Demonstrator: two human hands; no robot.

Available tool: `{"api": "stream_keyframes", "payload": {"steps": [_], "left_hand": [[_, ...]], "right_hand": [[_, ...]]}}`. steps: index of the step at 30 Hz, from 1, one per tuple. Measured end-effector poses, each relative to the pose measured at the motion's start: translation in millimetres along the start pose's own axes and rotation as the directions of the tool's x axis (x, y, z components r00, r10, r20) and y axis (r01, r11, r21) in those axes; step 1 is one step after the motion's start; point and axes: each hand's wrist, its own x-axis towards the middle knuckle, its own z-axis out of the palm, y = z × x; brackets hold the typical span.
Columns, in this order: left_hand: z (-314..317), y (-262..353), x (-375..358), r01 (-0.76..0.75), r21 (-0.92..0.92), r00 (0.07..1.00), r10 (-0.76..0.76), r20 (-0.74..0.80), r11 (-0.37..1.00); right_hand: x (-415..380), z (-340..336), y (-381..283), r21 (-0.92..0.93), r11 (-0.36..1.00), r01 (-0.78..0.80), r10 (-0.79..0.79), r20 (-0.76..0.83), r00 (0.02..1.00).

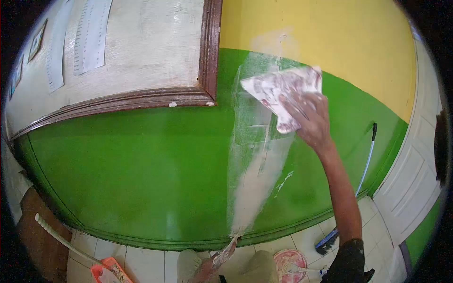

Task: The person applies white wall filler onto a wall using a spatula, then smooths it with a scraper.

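My right hand (309, 115) is raised against the wall, its fingers pressed over a crumpled white sheet with brown blotches (278, 87). Whether that sheet is cloth or paper I cannot tell. Behind it a whitish patched strip (257, 184) runs down the green wall (141, 174), with smooth filler on its lower part and a thin crack line higher up. Low in the view, my left hand (224, 253) is coated in white and hangs by my knees. Its fingers stretch toward the foot of the wall, close to the strip's lower end.
A brown-framed white board (141, 52) juts in at upper left. On the tiled floor (146, 259) are a round pinkish container (290, 264) and an orange dustpan (111, 271) with a long handle. A brush with a blue handle (365, 162) leans near the white door (410, 184).
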Motion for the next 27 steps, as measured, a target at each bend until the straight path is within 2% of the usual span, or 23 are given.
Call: {"api": "stream_keyframes", "payload": {"steps": [1, 5, 7, 11, 13, 14, 16, 17, 19, 20, 21, 23, 24, 25, 26, 27], "left_hand": [[-1, 4, 0, 0.009, -0.009, 1.000, -0.009, 0.003, 1.000], [0, 20, -1, 0.042, -0.040, 0.999, -0.041, 0.012, 0.998], [-1, 26, -4, 0.052, -0.051, 0.998, -0.051, 0.026, 0.997], [-9, 53, -3, 0.088, -0.079, 0.994, -0.083, 0.069, 0.993], [-18, 75, -2, 0.149, -0.088, 0.984, -0.138, 0.117, 0.985], [-23, 88, -3, 0.203, -0.095, 0.971, -0.188, 0.149, 0.975], [-33, 113, -1, 0.277, -0.094, 0.949, -0.257, 0.183, 0.956], [-30, 106, -4, 0.203, -0.098, 0.972, -0.188, 0.139, 0.974], [-22, 84, -11, 0.054, -0.091, 0.998, -0.049, 0.049, 0.994], [-19, 70, -15, -0.021, -0.080, 1.000, 0.021, 0.003, 0.997], [-16, 49, -17, 0.053, -0.151, 0.997, -0.043, 0.066, 0.987], [-21, 49, -18, 0.125, -0.216, 0.987, -0.100, 0.123, 0.968], [-26, 71, -19, 0.063, -0.165, 0.998, -0.060, 0.024, 0.984], [-28, 83, -19, 0.006, -0.109, 0.997, -0.014, -0.073, 0.994], [-25, 76, -19, 0.009, -0.112, 0.997, -0.017, -0.073, 0.994], [-20, 63, -20, 0.173, -0.375, 0.981, -0.193, -0.017, 0.911]], "right_hand": [[9, 7, 6, -0.014, 0.994, 0.108, -0.108, 0.005, 0.994], [17, 42, -6, -0.096, 0.988, 0.123, -0.117, 0.074, 0.990], [-3, 41, -38, 0.181, 0.981, -0.076, 0.050, 0.141, 0.989], [-80, 42, -105, 0.292, 0.944, -0.153, 0.069, 0.280, 0.958], [-123, 43, -146, 0.380, 0.882, -0.279, 0.164, 0.307, 0.937], [-145, 43, -163, 0.379, 0.880, -0.285, 0.168, 0.313, 0.935], [-179, 39, -189, 0.292, 0.917, -0.271, 0.114, 0.459, 0.881], [-192, 34, -199, 0.292, 0.916, -0.275, 0.116, 0.462, 0.879], [-206, 27, -217, 0.402, 0.828, -0.391, 0.153, 0.509, 0.847], [-215, 25, -218, 0.316, 0.896, -0.311, 0.094, 0.550, 0.830], [-215, 22, -217, 0.320, 0.894, -0.313, 0.095, 0.547, 0.832], [-206, 9, -210, 0.427, 0.824, -0.372, 0.143, 0.479, 0.866], [-194, 2, -196, 0.345, 0.890, -0.297, 0.128, 0.437, 0.890], [-175, -3, -181, 0.348, 0.891, -0.293, 0.123, 0.436, 0.892], [-154, -7, -165, 0.328, 0.897, -0.295, 0.177, 0.345, 0.922], [-133, -9, -148, 0.309, 0.901, -0.304, 0.231, 0.253, 0.940]]}}
